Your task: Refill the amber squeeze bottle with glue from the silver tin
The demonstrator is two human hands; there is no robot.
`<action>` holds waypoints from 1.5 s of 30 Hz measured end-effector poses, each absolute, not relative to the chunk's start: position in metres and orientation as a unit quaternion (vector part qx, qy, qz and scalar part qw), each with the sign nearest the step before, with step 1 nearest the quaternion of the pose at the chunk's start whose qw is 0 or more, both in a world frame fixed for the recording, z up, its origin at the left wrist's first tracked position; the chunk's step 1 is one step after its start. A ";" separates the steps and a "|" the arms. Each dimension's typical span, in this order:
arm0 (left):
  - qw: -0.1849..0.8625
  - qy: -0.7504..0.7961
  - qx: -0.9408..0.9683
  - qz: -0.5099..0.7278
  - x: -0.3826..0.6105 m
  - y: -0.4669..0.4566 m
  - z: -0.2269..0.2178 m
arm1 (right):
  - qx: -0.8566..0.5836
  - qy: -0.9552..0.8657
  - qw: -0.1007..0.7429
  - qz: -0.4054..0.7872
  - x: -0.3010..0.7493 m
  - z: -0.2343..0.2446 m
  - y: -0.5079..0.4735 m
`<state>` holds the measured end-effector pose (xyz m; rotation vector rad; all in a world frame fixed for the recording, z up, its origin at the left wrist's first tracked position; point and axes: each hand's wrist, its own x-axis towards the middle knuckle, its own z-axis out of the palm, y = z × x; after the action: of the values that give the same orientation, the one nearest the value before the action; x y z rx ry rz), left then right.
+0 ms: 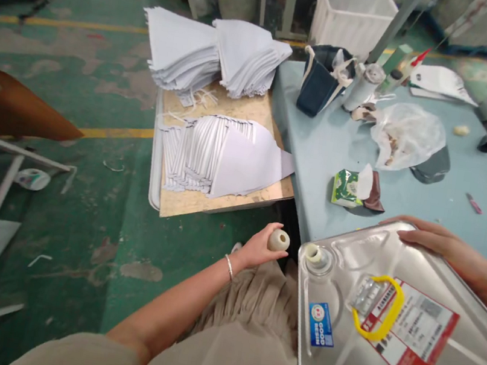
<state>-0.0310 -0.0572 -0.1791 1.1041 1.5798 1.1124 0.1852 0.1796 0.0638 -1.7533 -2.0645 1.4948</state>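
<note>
Left grip [261, 247] pinches a cream cap [279, 240] beside the clear jug [365, 347]; right grip [427, 237] clasps the jug's far edge on the counter [321, 151].

there's just the one camera, worn on my head, looking forward and steeply down past my lap. it sits close over the clear jug [391, 326] at lower right, with the blue table [323, 139] ahead and the green floor [74, 120] stretching off to my left, farther away.
</note>
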 end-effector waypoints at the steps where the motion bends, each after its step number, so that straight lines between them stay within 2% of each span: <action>1: 0.436 0.629 0.455 0.454 -0.033 -0.057 -0.185 | -0.563 -0.663 0.008 0.492 0.179 0.061 0.180; 7: 0.378 0.604 0.505 0.486 -0.040 -0.060 -0.216 | -0.565 -0.605 -0.076 0.556 0.160 0.052 0.184; 13: 0.387 0.619 0.480 0.487 -0.036 -0.070 -0.229 | -0.551 -0.590 -0.132 0.575 0.148 0.040 0.190; 25: 0.416 0.659 0.409 0.475 -0.026 -0.095 -0.241 | -0.544 -0.595 -0.179 0.564 0.130 0.017 0.189; 45: 0.379 0.641 0.409 0.528 -0.029 -0.113 -0.262 | -0.546 -0.571 -0.225 0.569 0.099 -0.005 0.187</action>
<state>-0.0293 -0.1134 -0.2618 1.0448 1.6372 1.3477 0.0988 0.1870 -0.0049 -2.0168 -2.1087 2.1012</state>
